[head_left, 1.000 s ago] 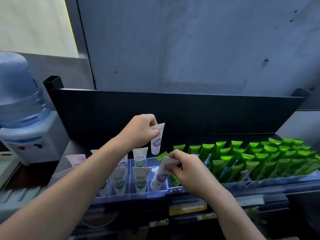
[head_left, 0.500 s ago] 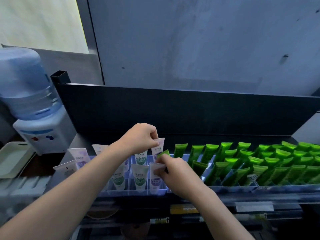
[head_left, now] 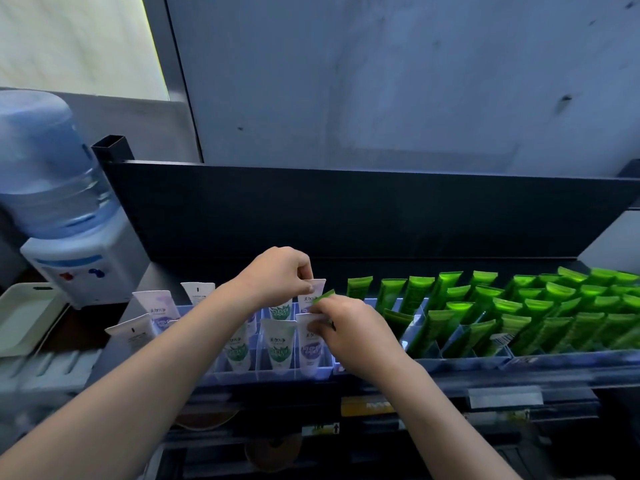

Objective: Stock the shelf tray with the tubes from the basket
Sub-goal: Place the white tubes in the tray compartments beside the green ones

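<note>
The risk I see is a topple: the white, purple-labelled plastic tube [head_left: 310, 348] at the front of the clear divided shelf tray [head_left: 460, 362] could tip onto its neighbours if released before it seats. The right hand [head_left: 349, 329] is clamped on its top edge. The left hand [head_left: 277, 278], knuckles up, pinches a second white tube [head_left: 314, 293] upright behind it (the basket is out of view).

Clear divided shelf tray [head_left: 460, 362] holds upright tubes, crimped ends up. White tubes [head_left: 279, 344] with green or purple labels fill the left compartments; bright green tubes [head_left: 540, 310] lean in rows at right.
</note>
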